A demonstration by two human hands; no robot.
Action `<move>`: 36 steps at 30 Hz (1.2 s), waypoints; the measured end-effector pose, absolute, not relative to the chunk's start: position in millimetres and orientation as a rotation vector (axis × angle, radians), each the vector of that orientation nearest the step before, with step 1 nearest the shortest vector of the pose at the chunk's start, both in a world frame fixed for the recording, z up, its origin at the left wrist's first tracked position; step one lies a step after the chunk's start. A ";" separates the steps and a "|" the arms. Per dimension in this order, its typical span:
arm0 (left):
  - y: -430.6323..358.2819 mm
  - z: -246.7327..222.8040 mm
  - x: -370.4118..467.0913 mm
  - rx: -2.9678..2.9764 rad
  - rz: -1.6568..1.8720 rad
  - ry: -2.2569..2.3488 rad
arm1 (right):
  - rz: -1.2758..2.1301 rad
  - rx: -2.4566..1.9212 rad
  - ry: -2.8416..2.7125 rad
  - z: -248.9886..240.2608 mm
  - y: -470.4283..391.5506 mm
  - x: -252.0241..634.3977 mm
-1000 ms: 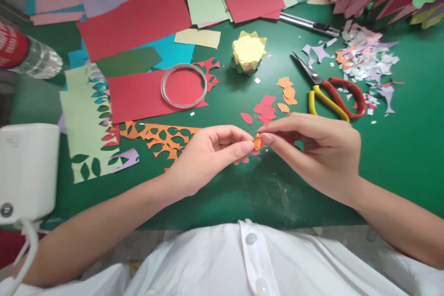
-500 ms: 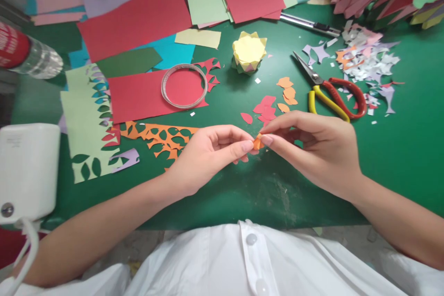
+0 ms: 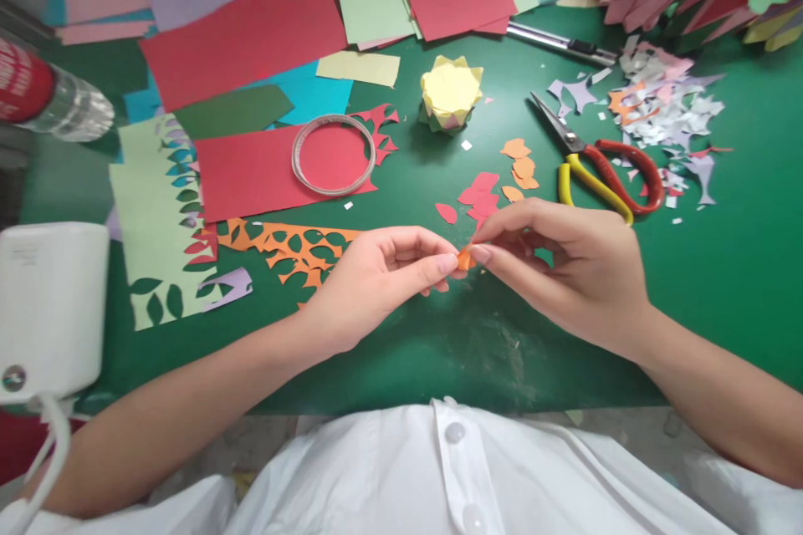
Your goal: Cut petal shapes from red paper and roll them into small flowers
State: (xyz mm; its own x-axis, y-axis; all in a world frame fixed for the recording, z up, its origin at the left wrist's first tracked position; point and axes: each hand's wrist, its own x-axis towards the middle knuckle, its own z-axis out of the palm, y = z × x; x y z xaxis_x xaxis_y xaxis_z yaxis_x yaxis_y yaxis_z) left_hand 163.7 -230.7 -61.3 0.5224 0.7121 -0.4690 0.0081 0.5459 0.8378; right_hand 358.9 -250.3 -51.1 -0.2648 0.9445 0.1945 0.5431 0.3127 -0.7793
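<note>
A small orange paper piece (image 3: 465, 258) is pinched between the fingertips of my left hand (image 3: 395, 276) and my right hand (image 3: 565, 272), over the green table. Just beyond my fingers lie several red paper petals (image 3: 483, 194), with a single red petal (image 3: 446, 213) to their left. Several orange petals (image 3: 523, 169) rest a little further back on the right. A yellow folded paper flower (image 3: 451, 92) with a green base stands behind them. Scissors (image 3: 586, 152) with red and yellow handles lie partly open beyond my right hand.
Cut orange paper (image 3: 294, 247), a pale green sheet (image 3: 150, 226), a red sheet (image 3: 244, 171) and a tape roll (image 3: 299, 175) lie left. A bottle (image 3: 56, 92) and white device (image 3: 50, 309) are far left. Paper scraps (image 3: 671, 100) and a cutter (image 3: 558, 43) lie back right.
My right hand has shifted very slightly to the left and its fingertips have moved a little on the orange piece. My left hand looks unmoved.
</note>
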 end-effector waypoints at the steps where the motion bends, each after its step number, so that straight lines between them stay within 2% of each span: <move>1: -230.8 -61.0 163.7 0.906 0.500 0.932 | 0.778 -1.313 -1.933 -51.0 -250.1 359.1; 18: -230.2 -61.0 163.3 0.934 0.489 0.946 | 1.026 -1.297 -1.905 -52.0 -248.8 361.4; 28: -229.5 -60.0 162.9 0.952 0.468 0.945 | 1.439 -1.339 -1.597 -48.6 -247.0 361.5; 36: -229.6 -61.1 162.0 0.961 0.463 0.937 | 1.276 -1.349 -1.679 -49.4 -248.4 362.0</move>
